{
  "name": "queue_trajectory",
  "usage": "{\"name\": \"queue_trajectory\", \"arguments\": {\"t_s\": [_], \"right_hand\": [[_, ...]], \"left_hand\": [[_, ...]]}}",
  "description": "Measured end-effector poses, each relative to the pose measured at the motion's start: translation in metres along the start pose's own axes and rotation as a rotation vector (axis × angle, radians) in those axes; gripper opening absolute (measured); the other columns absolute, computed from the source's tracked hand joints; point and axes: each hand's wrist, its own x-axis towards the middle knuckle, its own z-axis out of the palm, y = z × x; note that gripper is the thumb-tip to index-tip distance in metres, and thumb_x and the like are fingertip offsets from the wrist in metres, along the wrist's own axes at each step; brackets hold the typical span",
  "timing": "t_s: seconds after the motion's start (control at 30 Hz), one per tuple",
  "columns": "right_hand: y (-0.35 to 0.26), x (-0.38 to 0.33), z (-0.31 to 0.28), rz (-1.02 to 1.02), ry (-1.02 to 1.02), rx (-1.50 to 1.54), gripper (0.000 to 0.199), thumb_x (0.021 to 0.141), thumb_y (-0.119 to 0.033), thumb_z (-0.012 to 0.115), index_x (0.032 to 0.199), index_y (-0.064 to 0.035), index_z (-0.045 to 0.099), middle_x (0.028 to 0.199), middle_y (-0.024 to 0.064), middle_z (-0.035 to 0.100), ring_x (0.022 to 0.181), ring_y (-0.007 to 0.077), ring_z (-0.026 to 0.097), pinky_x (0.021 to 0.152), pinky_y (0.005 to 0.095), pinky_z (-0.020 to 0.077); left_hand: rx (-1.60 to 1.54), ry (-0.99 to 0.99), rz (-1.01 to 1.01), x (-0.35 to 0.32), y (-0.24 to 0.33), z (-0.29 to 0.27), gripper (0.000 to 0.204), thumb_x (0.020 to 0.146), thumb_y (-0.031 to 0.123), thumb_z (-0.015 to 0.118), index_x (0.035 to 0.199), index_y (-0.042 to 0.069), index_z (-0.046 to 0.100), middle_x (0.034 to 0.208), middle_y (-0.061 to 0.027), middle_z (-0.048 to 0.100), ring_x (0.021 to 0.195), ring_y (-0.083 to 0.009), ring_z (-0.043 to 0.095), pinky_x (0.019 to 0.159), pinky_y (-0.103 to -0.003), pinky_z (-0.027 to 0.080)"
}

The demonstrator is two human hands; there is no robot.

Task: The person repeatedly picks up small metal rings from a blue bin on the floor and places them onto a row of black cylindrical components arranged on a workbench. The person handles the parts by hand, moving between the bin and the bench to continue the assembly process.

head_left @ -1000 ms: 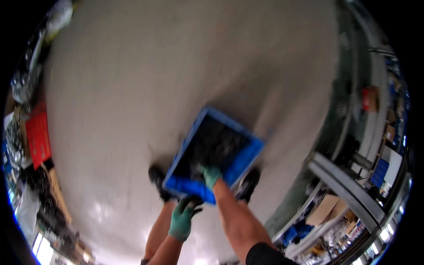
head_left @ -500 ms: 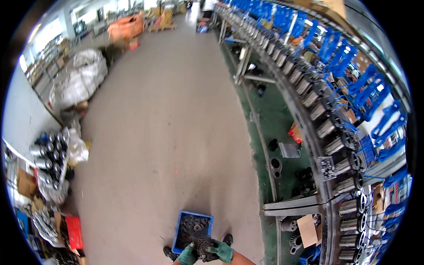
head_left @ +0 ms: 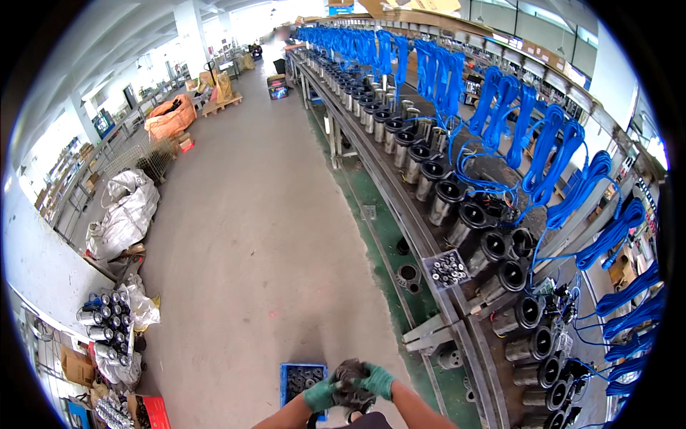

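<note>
Parts of dark metal (head_left: 350, 376) are held bunched together at the lower centre of the view, raised in front of the person's body. The left hand (head_left: 321, 395), in a green glove, is closed against their left side; the right hand (head_left: 376, 381), gloved alike, is clamped on them from the right, its fingers curled over the top. Just to the left, a blue crate (head_left: 283, 384) stands on the floor (head_left: 236, 286) and contains dark ring-shaped pieces (head_left: 304, 375). To the right, a long metal bench (head_left: 457, 312) bears a row of steel cylinders with black tops (head_left: 441, 204) and, near its edge, small rings (head_left: 449, 269) in a tray; blue cable coils (head_left: 502, 104) hang above. Cartons on the upper shelf (head_left: 547, 56) carry dark print too small to read. Lettering on the red box (head_left: 154, 412), lower left, cannot be made out.
</note>
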Motion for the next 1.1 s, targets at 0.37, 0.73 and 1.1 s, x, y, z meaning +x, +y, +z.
{"name": "queue_trajectory", "arguments": {"t_s": [0.37, 0.73, 1.1], "right_hand": [[-0.100, -0.083, -0.112, -0.081, 0.171, 0.220, 0.061, 0.087, -0.015, 0.080, 0.137, 0.0005, 0.049, 0.123, 0.0100, 0.065, 0.105, 0.0188, 0.065, 0.089, 0.0323, 0.0558], [-0.138, -0.085, -0.150, -0.177, 0.649, 0.272, 0.076, 0.078, 0.000, 0.075, 0.146, -0.0001, 0.042, 0.129, 0.0104, 0.061, 0.115, 0.0193, 0.060, 0.100, 0.0346, 0.0515], [-0.159, -0.067, -0.158, -0.564, 0.961, 0.710, 0.082, 0.085, -0.012, 0.080, 0.151, 0.0012, 0.034, 0.128, 0.0112, 0.060, 0.117, 0.0228, 0.059, 0.099, 0.0371, 0.0513]], "left_hand": [[0.197, -0.169, -0.139, 0.134, 0.044, 0.082, 0.084, 0.092, 0.038, 0.072, 0.158, 0.014, 0.026, 0.149, -0.0095, 0.048, 0.131, -0.0309, 0.053, 0.096, -0.055, 0.054], [0.153, -0.477, -0.332, 0.264, 0.115, 0.113, 0.063, 0.093, 0.024, 0.072, 0.147, 0.009, 0.043, 0.134, -0.0089, 0.059, 0.121, -0.0223, 0.060, 0.098, -0.040, 0.055], [0.402, -0.480, -0.323, 0.326, 0.168, 0.133, 0.043, 0.098, 0.024, 0.064, 0.136, 0.008, 0.053, 0.136, -0.0092, 0.057, 0.127, -0.0271, 0.054, 0.107, -0.044, 0.047]]}}
